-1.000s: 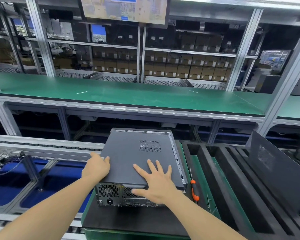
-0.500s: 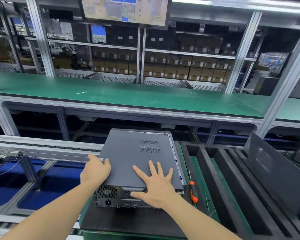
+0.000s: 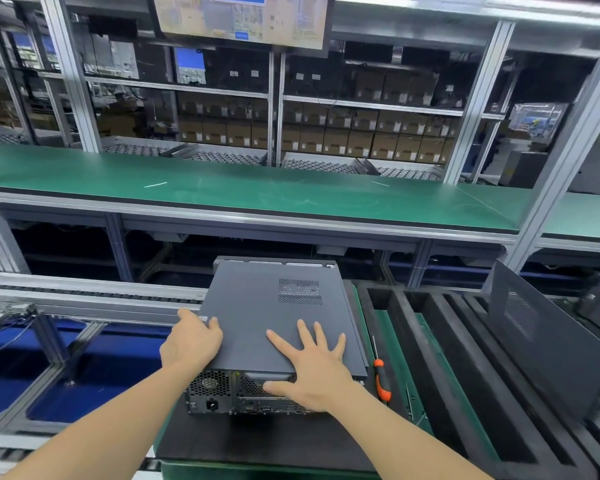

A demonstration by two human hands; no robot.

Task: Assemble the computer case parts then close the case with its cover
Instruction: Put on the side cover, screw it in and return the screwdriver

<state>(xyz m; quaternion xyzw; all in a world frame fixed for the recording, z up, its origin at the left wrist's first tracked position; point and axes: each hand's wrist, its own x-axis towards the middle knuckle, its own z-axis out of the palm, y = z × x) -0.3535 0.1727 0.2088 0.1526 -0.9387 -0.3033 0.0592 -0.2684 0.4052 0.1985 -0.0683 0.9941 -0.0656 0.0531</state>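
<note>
A dark grey computer case lies flat on a black mat, its rear ports and fan grille facing me. Its grey cover, with a vent grid near the far right, lies on top of the case. My right hand presses flat on the cover's near edge with fingers spread and the thumb hanging over the rear lip. My left hand rests on the cover's left edge, fingers bent over it.
An orange-handled screwdriver lies just right of the case. Black foam slot trays fill the right side, with another grey panel standing in them. A roller conveyor runs at the left, and a green shelf spans behind.
Both hands stay on the cover in nearly the same places. The cover seems to have slid slightly away from me over the case.
</note>
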